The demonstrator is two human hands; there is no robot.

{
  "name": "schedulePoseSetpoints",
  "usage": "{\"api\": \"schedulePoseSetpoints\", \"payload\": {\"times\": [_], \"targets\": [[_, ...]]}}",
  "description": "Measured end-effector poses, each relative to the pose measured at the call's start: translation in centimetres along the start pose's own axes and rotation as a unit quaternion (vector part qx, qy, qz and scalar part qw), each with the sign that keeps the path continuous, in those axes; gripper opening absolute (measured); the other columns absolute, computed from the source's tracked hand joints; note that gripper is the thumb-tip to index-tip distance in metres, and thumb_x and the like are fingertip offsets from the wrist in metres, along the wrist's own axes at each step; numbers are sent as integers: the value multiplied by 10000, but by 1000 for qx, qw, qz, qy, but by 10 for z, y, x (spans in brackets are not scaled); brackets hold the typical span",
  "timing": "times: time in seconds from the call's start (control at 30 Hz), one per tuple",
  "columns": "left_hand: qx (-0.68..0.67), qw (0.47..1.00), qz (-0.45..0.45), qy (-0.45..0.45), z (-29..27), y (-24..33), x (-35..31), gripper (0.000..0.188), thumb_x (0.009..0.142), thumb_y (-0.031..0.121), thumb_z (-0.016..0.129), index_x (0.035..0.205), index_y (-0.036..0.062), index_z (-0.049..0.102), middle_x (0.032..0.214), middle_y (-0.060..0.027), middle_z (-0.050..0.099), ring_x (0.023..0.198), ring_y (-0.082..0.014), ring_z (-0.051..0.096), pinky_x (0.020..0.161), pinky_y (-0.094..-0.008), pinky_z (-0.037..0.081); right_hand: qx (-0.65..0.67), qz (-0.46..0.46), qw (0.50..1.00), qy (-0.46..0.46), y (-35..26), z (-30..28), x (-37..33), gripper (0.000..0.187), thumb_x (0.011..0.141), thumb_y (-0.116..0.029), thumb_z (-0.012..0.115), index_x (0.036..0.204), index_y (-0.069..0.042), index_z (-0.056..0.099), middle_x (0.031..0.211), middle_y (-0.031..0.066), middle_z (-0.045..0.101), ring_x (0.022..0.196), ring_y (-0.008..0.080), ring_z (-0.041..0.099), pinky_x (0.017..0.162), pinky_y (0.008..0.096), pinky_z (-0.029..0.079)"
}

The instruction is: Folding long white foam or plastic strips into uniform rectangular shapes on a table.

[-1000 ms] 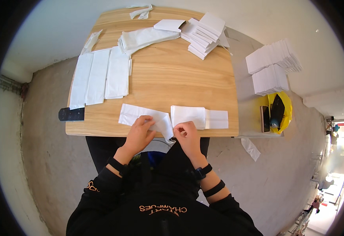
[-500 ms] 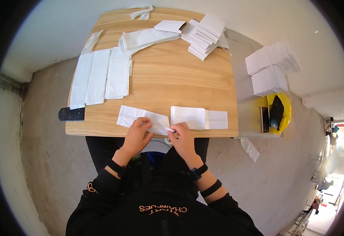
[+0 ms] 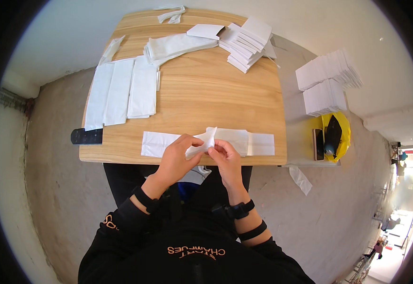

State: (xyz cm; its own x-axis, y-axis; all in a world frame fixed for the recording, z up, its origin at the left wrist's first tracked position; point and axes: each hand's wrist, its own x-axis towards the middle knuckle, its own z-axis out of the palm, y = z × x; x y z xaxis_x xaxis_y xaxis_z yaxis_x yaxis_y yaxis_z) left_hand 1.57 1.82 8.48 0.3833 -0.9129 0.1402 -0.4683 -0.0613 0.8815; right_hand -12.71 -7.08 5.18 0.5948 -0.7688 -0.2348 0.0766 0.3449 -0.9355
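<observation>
A long, thin white bag [image 3: 155, 143] lies along the near edge of the wooden table, its right end lifted and curled up between my hands. My left hand [image 3: 176, 160] is closed on that raised end, thumb and fingers pinching it. The fingertips of my right hand [image 3: 227, 161] pinch its edge from the other side. Just behind my right hand lies a small pile of flat white pieces [image 3: 234, 137], with a white strip [image 3: 263, 144] sticking out on its right. My hands partly hide the bag and the pile.
Rows of flat white bags [image 3: 142, 87] lie at the table's left, with more bags [image 3: 180, 47] toward the back. Flat white cartons [image 3: 248, 45] are heaped at the back right. On a grey side surface are carton stacks [image 3: 324, 97], a phone [image 3: 318, 144] and a yellow bag [image 3: 343, 146].
The bag's right end has been raised off the table and curled. My left hand has moved right to grip it, and my right hand has shifted slightly right.
</observation>
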Motion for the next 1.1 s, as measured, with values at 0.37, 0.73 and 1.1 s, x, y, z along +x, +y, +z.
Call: {"api": "schedulePoseSetpoints", "payload": {"times": [0.37,0.73,1.1], "targets": [[-126,983,-132,0,9,-5,4,171,830,56,682,980,-7,628,861,-52,673,788,-96,614,744,-241,490,-33,-38,999,-14,-8,11,6,252,885,21,567,1135,42,543,969,123,635,896,150,630,818,252,501],[-230,956,-181,-13,10,-17,1,158,856,54,660,978,-39,620,900,-69,673,811,-94,626,754,-236,496,-34,-27,999,-11,-7,15,7,257,874,1,599,1127,27,555,939,92,631,848,137,626,791,253,494],[-136,979,-144,49,9,-15,1,114,856,94,659,910,-4,637,812,-55,652,754,-106,597,699,-251,477,-102,-57,993,15,-4,5,6,246,856,-23,646,1087,3,566,878,51,616,798,94,601,721,216,482]]}}
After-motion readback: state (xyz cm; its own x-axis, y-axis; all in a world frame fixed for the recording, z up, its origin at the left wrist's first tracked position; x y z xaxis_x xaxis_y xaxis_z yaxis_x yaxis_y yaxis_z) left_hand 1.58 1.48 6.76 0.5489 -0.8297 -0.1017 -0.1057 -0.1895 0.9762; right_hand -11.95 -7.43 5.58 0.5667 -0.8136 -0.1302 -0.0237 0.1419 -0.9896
